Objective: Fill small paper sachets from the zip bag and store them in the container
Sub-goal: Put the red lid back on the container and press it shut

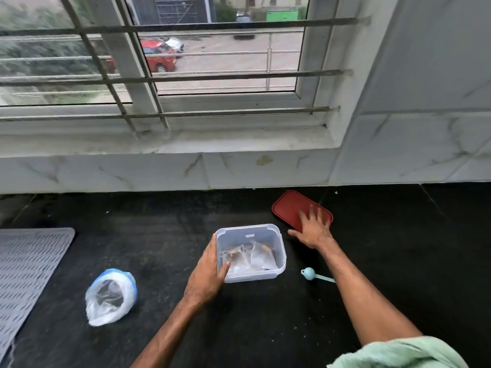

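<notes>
Head view shows your left hand (210,264) gripping the container (255,277) by its left wall, thumb hooked over the rim. Your right hand (313,229) is flat and spread over the red lid (288,207) and holds nothing. Blur hides whether its fingertips actually press down. The step in hand looks like closing up, so catch the lid by its near edge with your right fingers and carry it across toward your left hand. Slip your left thumb off the rim before the lid lands, then press each corner home. First check that the sachets (249,257) lie below the rim. Count: one container, one lid, one zip bag (110,296) well left of your left hand, one scoop (309,273) just beside your right forearm, and at least two sachets inside, the exact number unclear through the plastic.
</notes>
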A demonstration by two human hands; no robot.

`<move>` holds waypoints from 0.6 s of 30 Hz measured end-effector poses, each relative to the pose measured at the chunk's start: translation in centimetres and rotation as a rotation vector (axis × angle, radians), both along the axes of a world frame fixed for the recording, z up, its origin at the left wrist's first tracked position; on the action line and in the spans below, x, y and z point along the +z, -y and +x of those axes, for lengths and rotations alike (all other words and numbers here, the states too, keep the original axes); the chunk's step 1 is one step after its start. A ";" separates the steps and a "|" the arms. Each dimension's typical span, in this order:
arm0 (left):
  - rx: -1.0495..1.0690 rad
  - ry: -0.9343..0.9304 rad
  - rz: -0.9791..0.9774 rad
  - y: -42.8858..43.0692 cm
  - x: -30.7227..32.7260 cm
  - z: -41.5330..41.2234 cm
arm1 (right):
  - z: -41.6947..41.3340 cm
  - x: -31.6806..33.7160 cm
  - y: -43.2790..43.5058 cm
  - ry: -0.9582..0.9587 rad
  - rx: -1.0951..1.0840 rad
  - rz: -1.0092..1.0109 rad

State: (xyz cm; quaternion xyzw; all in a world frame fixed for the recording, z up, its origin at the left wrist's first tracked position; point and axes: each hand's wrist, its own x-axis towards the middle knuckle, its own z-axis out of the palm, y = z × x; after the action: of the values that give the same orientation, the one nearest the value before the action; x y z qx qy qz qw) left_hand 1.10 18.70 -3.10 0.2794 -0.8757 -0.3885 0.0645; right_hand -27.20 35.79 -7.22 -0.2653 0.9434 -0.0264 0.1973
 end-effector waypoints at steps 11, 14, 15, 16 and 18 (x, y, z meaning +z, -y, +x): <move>0.030 -0.001 0.039 -0.7 0.3 0.3 | 0.5 2.8 -1.8 -0.602 0.280 0.107; 0.031 -0.014 0.096 -0.7 0.4 0.4 | -1.1 9.1 -3.3 -0.514 0.106 -0.396; 0.058 -0.041 0.132 -0.6 0.4 0.5 | -1.6 11.2 -3.6 -0.332 0.056 -0.551; 0.104 -0.071 0.174 -0.6 0.3 0.5 | -1.7 13.0 -3.8 -0.101 0.026 -0.680; 0.251 -0.109 0.267 -0.7 0.4 0.3 | -1.1 14.5 -3.3 0.285 0.033 -0.851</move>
State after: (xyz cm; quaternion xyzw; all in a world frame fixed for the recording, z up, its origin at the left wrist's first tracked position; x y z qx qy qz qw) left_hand 1.42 19.38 -2.68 0.3709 -0.7699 -0.5047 0.1222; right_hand -28.28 39.10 7.23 -0.3314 0.8077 -0.4453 0.1988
